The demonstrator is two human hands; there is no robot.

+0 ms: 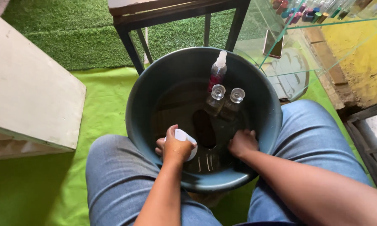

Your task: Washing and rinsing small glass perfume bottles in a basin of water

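White bottle (184,138) sits gripped in the left hand (173,146) inside the bucket (146,83); right hand (242,142) curls closed, contents hidden.

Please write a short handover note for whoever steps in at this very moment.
Left hand: grips a white rounded object inside the dark grey-blue plastic basin on the lap.
Right hand: inside the basin near its rim; what it holds cannot be seen.
At the far side stand a clear spray bottle with a white nozzle and two small clear glass bottles with round stoppers.
Done or left: cannot be judged from this view.
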